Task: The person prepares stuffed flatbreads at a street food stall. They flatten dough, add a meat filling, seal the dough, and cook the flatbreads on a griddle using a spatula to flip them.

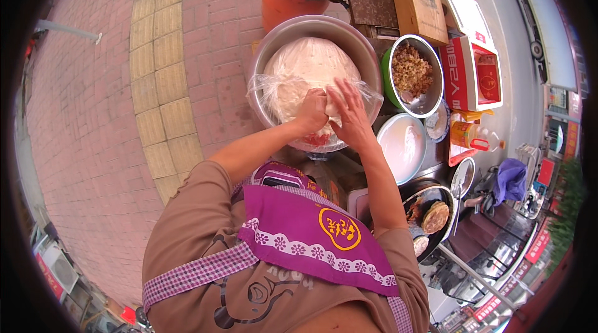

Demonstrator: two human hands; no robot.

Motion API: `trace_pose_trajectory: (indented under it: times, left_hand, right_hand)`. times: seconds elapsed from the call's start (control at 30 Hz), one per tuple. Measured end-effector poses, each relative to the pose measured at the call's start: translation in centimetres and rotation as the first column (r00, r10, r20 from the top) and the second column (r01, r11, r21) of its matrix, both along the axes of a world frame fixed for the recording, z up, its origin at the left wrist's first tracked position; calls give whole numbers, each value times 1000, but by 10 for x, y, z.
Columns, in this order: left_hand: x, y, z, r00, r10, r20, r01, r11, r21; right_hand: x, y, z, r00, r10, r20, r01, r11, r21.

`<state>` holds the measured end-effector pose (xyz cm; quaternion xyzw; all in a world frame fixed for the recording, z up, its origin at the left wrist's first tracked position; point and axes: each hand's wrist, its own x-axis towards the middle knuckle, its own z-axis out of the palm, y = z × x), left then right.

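A large mass of pale dough fills much of a wide metal basin in front of me. Clear plastic film lies over part of the dough and the basin's rim. At the dough's near side, my left hand is curled into a fist around some of it. My right hand lies just to the right, fingers spread, against a small bulge of dough between the two hands. Something red shows through the film below my wrists. My palms and the underside of the dough are hidden.
Right of the basin stand a bowl of minced filling, a round white-topped container and an oil bottle. Browned flatbreads sit in a pan nearer my right side. An orange bucket with a green lid stands beyond.
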<state>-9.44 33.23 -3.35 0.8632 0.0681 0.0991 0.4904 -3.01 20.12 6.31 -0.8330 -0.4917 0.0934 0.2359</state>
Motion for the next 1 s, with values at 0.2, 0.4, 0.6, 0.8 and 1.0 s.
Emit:
trace_pose_trajectory:
  times: [0.2,0.4,0.6,0.8,1.0]
  left_hand:
    - [-3,19,26,955,-250,-162,268,958,101]
    - [-10,39,57,999,37,32,-32,988,-150]
    - [23,7,67,960,-246,-135,-238,-458,-856]
    - [23,-79,112,967,-186,-176,-130,233,-964]
    - [12,-162,130,992,-123,26,125,947,-296]
  right_hand:
    - [37,4,-29,948,18,-319,-24,1000,-15]
    - [45,-17,18,68,-50,-996,627,779,4]
    - [-10,15,47,569,-7,-822,647,621,442]
    - [-25,-20,1,767,-415,-489,641,472,606]
    - [-34,-101,-2,144,526,-839,980,-196,45]
